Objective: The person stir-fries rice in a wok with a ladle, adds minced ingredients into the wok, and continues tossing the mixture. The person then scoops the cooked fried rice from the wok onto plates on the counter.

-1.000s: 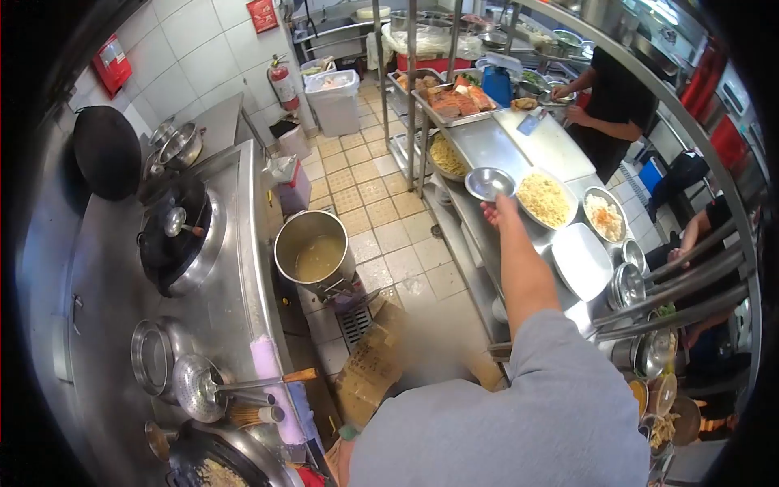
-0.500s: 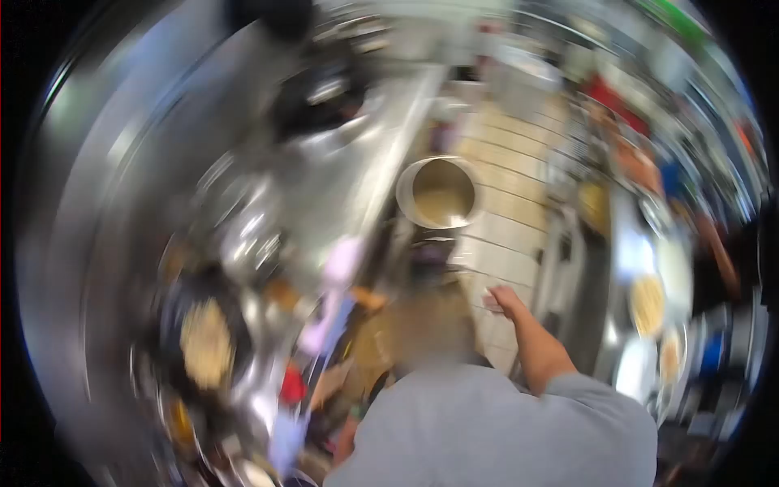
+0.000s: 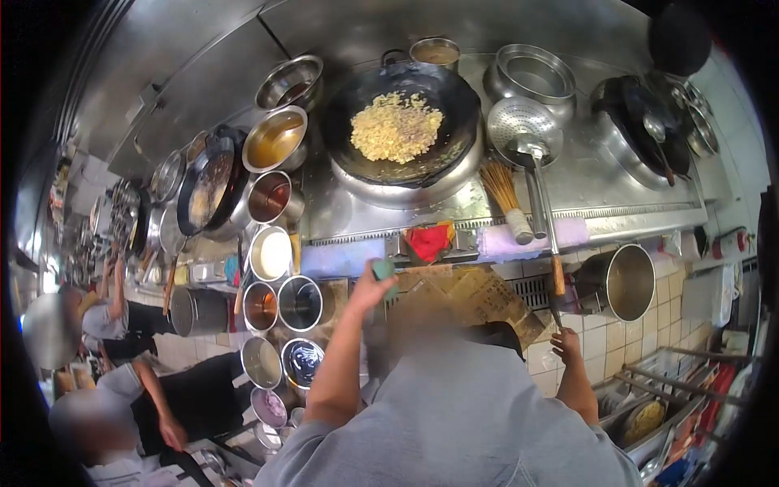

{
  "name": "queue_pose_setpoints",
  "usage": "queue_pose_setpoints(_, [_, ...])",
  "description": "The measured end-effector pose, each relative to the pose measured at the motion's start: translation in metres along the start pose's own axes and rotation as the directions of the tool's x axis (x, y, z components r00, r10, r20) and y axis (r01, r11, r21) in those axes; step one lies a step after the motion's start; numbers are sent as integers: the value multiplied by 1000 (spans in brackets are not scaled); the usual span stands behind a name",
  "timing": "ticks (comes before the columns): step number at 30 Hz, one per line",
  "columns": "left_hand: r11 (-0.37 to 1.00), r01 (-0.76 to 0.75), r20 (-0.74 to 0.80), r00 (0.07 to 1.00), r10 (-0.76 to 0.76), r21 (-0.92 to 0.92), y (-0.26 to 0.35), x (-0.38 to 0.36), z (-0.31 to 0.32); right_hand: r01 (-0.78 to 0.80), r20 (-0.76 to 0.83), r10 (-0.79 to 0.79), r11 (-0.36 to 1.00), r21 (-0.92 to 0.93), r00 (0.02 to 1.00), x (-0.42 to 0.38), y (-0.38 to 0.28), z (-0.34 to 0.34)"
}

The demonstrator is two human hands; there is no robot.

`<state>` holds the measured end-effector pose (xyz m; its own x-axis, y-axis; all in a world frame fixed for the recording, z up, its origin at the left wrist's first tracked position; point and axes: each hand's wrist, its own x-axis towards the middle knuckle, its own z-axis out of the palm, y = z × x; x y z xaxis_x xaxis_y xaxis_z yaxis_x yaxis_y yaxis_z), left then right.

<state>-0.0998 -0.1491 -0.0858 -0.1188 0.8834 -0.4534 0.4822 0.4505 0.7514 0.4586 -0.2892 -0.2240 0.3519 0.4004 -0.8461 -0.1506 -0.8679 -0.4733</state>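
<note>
My left hand (image 3: 370, 289) is closed around a small green pad (image 3: 387, 277), over the cardboard in front of the stove's edge. Low on the right, the curled fingers of my right hand (image 3: 567, 346) are at the lower end of a thin dark handle (image 3: 555, 312). Above it hangs the wooden grip (image 3: 558, 274) of a long-handled perforated strainer (image 3: 519, 128), whose bowl rests on the stove. Straight ahead, a black wok (image 3: 345, 154) contains yellow fried rice (image 3: 397, 128). A red cloth (image 3: 429, 242) lies on the front ledge between my hands.
A bamboo brush (image 3: 504, 197) leans beside the wok. Several metal pots, including one of amber liquid (image 3: 276, 140), line the left. A tall pot (image 3: 630, 282) stands low at right. Flattened cardboard (image 3: 487, 296) lies below the ledge. Two people (image 3: 122, 390) work at far left.
The view has swung round to face the stove and sharpened. My left hand has risen to the front ledge with the green pad; my right hand is now low near the strainer's grip.
</note>
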Motion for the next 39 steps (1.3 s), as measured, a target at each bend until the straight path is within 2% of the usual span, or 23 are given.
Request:
queue_pose_setpoints(3, [960,35,-233,972,32,276,-7,29,-36,55,8,-55,998,-26,998,-1,-24,-3])
queue_pose_setpoints(5, [796,155,-306,951,41,586,3,38,-47,72,8,-72,995,-74,997,-3,-34,-4])
queue_pose_setpoints(9, [623,269,-248,961,-122,735,-17,70,-42,67,46,-61,984,-167,997,0,-43,-6])
queue_pose_setpoints(12, [521,319,-300,946,-125,792,37,45,-40,65,56,-54,975,-212,997,4,-68,-2])
queue_pose_setpoints(14, [532,308,-372,928,15,789,53,43,-25,180,84,-174,980,-79,981,6,-85,0])
queue_pose_setpoints(15, [617,28,-280,907,315,787,52,47,-13,260,98,-257,965,-19,961,8,-92,3])
queue_pose_setpoints(16, [605,-257,-207,781,590,753,53,46,1,262,102,-259,965,-22,961,0,-103,9])
queue_pose_setpoints(18, [591,-537,28,754,657,602,78,38,47,380,169,-384,923,58,908,-29,-144,31])
queue_pose_setpoints(21, [495,-570,92,711,697,656,70,50,94,539,304,-531,840,65,791,-24,-169,70])
queue_pose_setpoints(23, [593,-356,83,895,437,722,59,63,105,530,342,-508,848,34,791,-35,-194,92])
queue_pose_setpoints(24, [598,-356,82,896,436,718,56,65,105,735,216,-705,622,-270,675,-29,-202,97])
queue_pose_setpoints(25, [671,-346,103,922,374,656,58,64,99,765,169,-864,308,-566,474,-26,-210,104])
queue_pose_setpoints(26, [742,-323,125,942,311,588,62,63,92,765,181,-863,299,-570,471,-46,-229,107])
queue_pose_setpoints(28, [790,-274,65,956,286,549,68,48,73,680,264,-637,594,-429,724,-117,-267,101])
queue_pose_setpoints(30, [982,-117,-107,989,102,-151,58,39,51,707,360,-622,682,-188,695,-146,-273,85])
queue_pose_setpoints(31, [982,-112,-102,990,97,-155,51,33,41,713,405,-609,677,-183,682,-160,-279,77])
queue_pose_setpoints(32, [688,-45,-81,997,-20,-724,44,25,33,718,446,-594,673,-179,669,-174,-284,69])
queue_pose_setpoints(33, [106,18,7,995,-102,-994,42,18,26,768,438,-634,563,-304,638,-194,-293,64])
queue_pose_setpoints(34, [104,22,11,995,-98,-994,49,10,18,795,436,-672,437,-420,599,-212,-303,61])
queue_pose_setpoints(35, [-83,-34,-33,999,-16,-996,59,0,8,850,486,-742,214,-482,462,-220,-312,55])
queue_pose_setpoints(37, [-311,-95,-114,992,45,-946,79,-12,-12,802,543,-671,132,-582,504,-269,-337,57])
queue_pose_setpoints(38, [-311,-93,-114,992,53,-946,70,-3,-19,803,583,-658,54,-594,476,-277,-343,59])
queue_pose_setpoints(39, [-62,-177,-173,983,-68,-982,56,12,-24,802,578,-666,52,-596,472,-277,-346,65])
